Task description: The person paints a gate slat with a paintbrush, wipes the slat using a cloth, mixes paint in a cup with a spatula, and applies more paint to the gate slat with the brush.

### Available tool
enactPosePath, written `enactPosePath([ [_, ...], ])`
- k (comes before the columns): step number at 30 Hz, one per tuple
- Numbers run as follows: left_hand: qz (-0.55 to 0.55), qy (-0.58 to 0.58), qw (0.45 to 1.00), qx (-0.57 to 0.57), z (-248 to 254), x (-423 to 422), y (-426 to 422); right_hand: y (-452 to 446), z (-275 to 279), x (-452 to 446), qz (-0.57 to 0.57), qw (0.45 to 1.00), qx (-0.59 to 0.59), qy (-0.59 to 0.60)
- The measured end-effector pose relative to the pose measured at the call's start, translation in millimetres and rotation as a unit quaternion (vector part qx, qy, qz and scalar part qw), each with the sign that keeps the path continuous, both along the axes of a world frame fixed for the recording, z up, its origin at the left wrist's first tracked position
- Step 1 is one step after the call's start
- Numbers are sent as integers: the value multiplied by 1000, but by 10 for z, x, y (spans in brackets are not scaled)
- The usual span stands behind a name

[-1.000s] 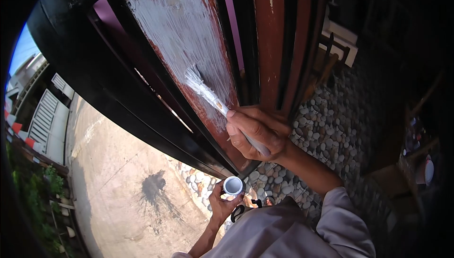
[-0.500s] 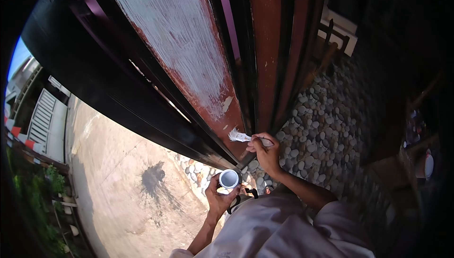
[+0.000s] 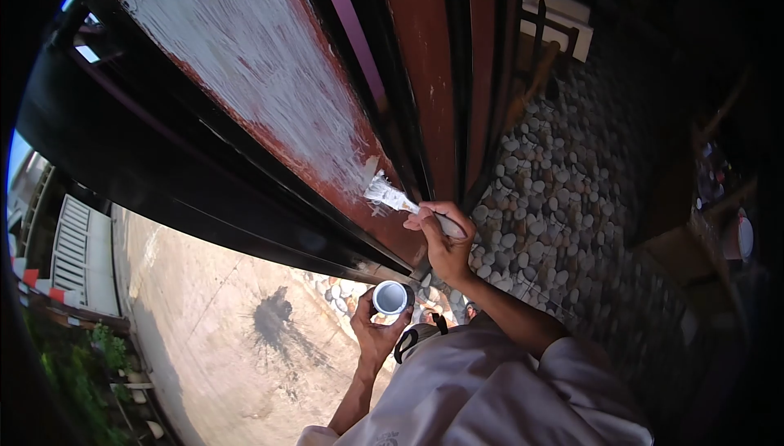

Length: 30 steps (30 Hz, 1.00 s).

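My right hand (image 3: 447, 242) is closed round the handle of a paintbrush (image 3: 392, 196), whose white-coated bristles touch the lower part of a reddish-brown panel (image 3: 392, 229). Streaky pale paint (image 3: 245, 54) covers most of that panel above the brush. Below the panel's bottom end, my left hand (image 3: 377, 333) grips a small round cup (image 3: 390, 297) with its open top facing up. Pale grey shows inside the cup.
Black bars (image 3: 204, 148) flank the panel, with another brown slat (image 3: 425, 54) to its right. Pebbled ground (image 3: 539, 193) lies at the right, sunlit concrete (image 3: 212, 307) at the left. A wooden structure (image 3: 686, 242) stands far right.
The brush first came down off the painted area towards the panel's bottom, then moved up and left onto the panel again. The view has shifted, and the panel appears further left.
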<state>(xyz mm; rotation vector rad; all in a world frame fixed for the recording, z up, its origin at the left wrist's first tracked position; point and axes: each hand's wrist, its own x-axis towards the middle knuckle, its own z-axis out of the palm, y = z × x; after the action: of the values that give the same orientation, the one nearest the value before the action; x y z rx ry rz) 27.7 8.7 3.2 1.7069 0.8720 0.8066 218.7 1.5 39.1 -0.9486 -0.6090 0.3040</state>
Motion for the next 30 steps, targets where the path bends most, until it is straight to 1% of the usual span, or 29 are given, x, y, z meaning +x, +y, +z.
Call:
enactPosePath([
  [1,-11,-8,1000,10,18,1,20,-26,-342,-21,-18,998,-39,45],
  [2,-22,-16,999,18,21,-11,38,-65,-569,-52,-37,992,-78,90],
  [3,-34,-16,999,32,8,-18,70,-95,-599,-72,-41,991,-82,93],
  [5,-55,-12,998,20,-38,-43,139,-114,-648,-105,-22,970,-176,168],
  [8,-74,-3,997,14,-116,-88,213,62,-120,-126,-34,982,-86,165],
  [10,-93,-15,995,26,-139,-106,257,39,463,-95,-40,992,-59,102],
  [11,-98,-23,994,29,-180,-131,282,9,707,-106,-54,996,-19,71],
  [13,-111,-19,993,26,-126,-132,335,12,917,-136,-79,995,63,17],
  [16,-129,-16,991,26,-52,-122,385,90,574,-154,-68,994,80,42],
  [17,-143,-14,989,20,-50,-133,410,95,302,-170,-57,994,65,73],
  [18,-156,-13,988,14,-60,-142,428,63,4,-178,-58,994,61,73],
  [20,-157,-7,987,43,-78,-168,455,-95,-525,-202,-68,983,-75,152],
  [21,-161,-8,986,52,-67,-162,457,-223,-713,-204,-71,979,-83,175],
  [22,-165,-5,985,58,-42,-155,457,-350,-765,-216,-74,973,-93,200],
  [23,-157,-2,986,55,-14,-149,444,-506,-808,-216,-84,972,-116,185],
  [24,-159,-8,986,52,-90,-134,468,-645,-730,-188,-76,977,-135,149],
  [26,-161,6,985,62,-121,-75,470,-879,-536,-99,-59,973,-186,123],
  [27,-161,2,985,65,-166,-21,436,-979,-425,-62,-61,972,-191,124],
  [29,-162,-13,985,57,-196,56,380,-1133,-193,-39,-56,981,-171,77],
  [30,-162,-13,985,58,-179,96,349,-1203,-76,-42,-60,979,-176,79],
])
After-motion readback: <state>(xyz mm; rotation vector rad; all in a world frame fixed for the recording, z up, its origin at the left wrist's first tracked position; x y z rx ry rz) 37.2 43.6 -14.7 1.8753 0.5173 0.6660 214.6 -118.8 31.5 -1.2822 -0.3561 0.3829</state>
